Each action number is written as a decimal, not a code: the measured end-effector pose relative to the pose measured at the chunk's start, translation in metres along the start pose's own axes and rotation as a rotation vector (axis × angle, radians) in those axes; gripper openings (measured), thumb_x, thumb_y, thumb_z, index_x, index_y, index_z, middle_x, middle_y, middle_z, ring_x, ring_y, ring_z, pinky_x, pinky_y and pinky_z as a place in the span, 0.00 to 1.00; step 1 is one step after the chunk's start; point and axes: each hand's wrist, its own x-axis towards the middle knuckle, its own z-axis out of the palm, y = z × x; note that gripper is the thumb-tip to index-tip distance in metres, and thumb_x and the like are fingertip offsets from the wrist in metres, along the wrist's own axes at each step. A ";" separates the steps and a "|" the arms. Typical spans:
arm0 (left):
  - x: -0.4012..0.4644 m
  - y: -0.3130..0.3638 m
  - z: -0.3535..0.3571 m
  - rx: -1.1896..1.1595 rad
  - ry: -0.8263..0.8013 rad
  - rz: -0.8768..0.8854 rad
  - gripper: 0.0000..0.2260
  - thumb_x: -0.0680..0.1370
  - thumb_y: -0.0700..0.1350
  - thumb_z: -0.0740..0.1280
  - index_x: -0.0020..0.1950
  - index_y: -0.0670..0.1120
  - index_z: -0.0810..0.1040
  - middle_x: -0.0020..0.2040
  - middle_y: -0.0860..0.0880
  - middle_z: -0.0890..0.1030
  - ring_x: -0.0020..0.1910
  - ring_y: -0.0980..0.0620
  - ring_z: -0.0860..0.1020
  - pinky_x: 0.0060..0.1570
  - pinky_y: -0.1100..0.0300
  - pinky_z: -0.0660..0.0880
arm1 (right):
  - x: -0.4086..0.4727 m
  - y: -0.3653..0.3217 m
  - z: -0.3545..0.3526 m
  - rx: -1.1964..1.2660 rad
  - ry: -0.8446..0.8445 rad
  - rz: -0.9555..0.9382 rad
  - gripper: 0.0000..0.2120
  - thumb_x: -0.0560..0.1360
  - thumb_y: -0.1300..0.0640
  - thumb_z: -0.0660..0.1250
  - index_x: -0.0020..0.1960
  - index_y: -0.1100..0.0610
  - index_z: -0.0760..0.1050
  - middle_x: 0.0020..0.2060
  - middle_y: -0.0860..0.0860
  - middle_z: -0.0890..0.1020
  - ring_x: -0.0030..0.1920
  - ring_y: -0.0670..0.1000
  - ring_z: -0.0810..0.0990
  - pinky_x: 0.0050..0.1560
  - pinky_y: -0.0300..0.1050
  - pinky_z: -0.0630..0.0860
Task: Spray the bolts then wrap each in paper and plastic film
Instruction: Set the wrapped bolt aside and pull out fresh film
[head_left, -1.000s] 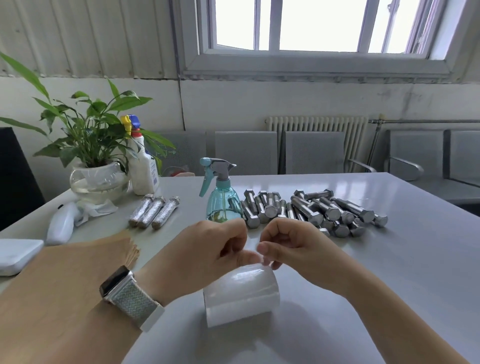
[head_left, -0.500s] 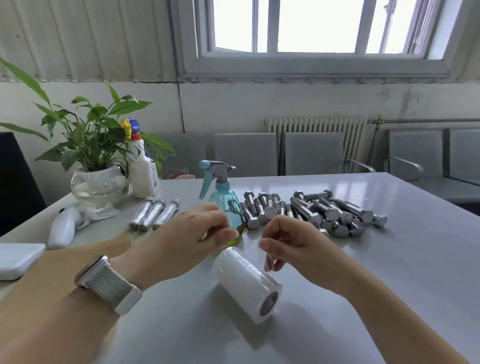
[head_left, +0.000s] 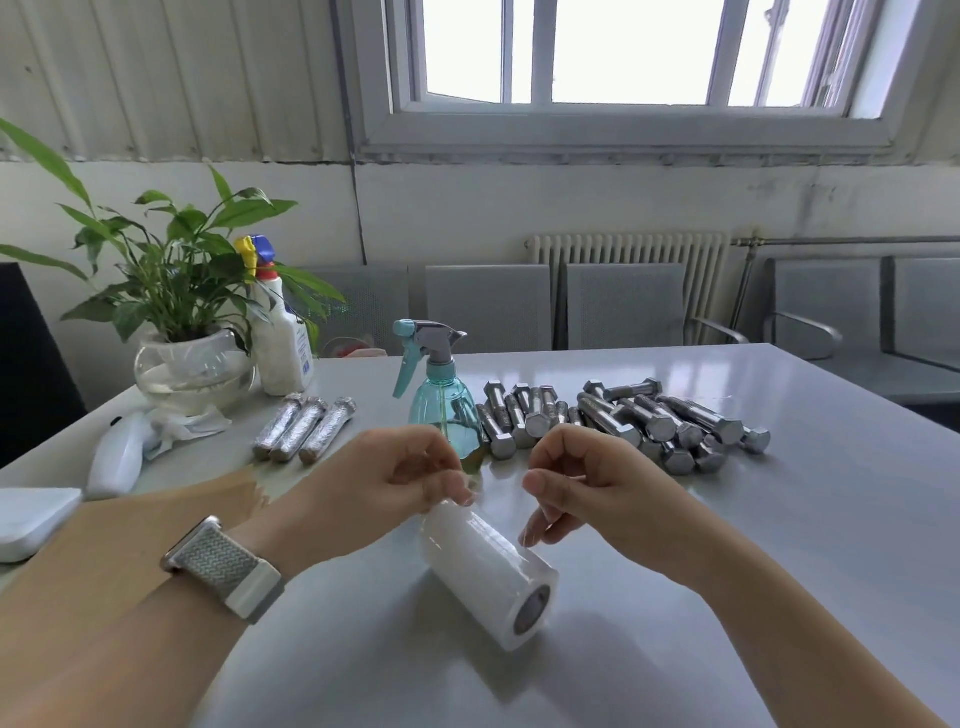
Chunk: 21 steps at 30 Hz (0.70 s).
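Lying on its side at centre bottom of the frame: one roll of plastic film (head_left: 488, 569), white, cardboard core facing lower right, resting on the grey table (head_left: 805, 545).

Left hand (head_left: 374, 488): centre frame, fingers curled, fingertips pinched together and touching the upper end of the roll; whether a film edge sits in the pinch cannot be told. A watch with a woven band (head_left: 223, 569) on its wrist.

Right hand (head_left: 587, 493): just right of the left hand, above the roll and apart from it, fingers loosely curled, thumb forward, nothing visibly held.

Spray bottle (head_left: 441, 400): teal, clear body, upright, just behind the hands at centre frame.

Bare bolts (head_left: 623, 421): a heap of steel hex-head bolts, right of the spray bottle, centre right of the frame.

Wrapped bolts (head_left: 304, 428): three, side by side, shiny film over them, left of the spray bottle.

Brown paper sheets (head_left: 119, 540): a stack at lower left, partly under the left forearm.

Other items, left of the frame: potted plant in a glass bowl (head_left: 192, 364); white bottle with a coloured trigger (head_left: 283, 338) beside it; crumpled white cloth (head_left: 187, 426); white handheld object (head_left: 117, 457); white flat box (head_left: 31, 519) at the left edge.

Background, upper frame: window (head_left: 623, 52), radiator (head_left: 628, 249), grey chairs (head_left: 623, 306).
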 end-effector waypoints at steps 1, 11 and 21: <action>0.000 0.000 0.000 -0.023 0.007 -0.008 0.09 0.75 0.53 0.67 0.46 0.48 0.77 0.43 0.48 0.86 0.43 0.49 0.83 0.43 0.61 0.79 | 0.000 -0.001 0.000 0.004 0.000 0.003 0.11 0.79 0.61 0.67 0.40 0.48 0.75 0.30 0.48 0.76 0.39 0.61 0.86 0.38 0.46 0.80; -0.006 0.014 -0.004 0.346 0.055 0.091 0.04 0.81 0.50 0.59 0.46 0.57 0.69 0.35 0.54 0.84 0.34 0.47 0.80 0.36 0.50 0.78 | -0.001 -0.003 0.001 0.007 0.022 0.000 0.09 0.78 0.56 0.66 0.40 0.47 0.75 0.30 0.48 0.77 0.41 0.60 0.86 0.36 0.44 0.80; 0.018 0.038 0.011 0.695 0.011 0.271 0.32 0.71 0.76 0.45 0.59 0.56 0.70 0.34 0.54 0.76 0.32 0.57 0.75 0.32 0.60 0.71 | -0.001 -0.005 0.004 -0.017 0.015 -0.021 0.09 0.81 0.59 0.64 0.42 0.51 0.72 0.30 0.49 0.77 0.40 0.59 0.86 0.36 0.41 0.77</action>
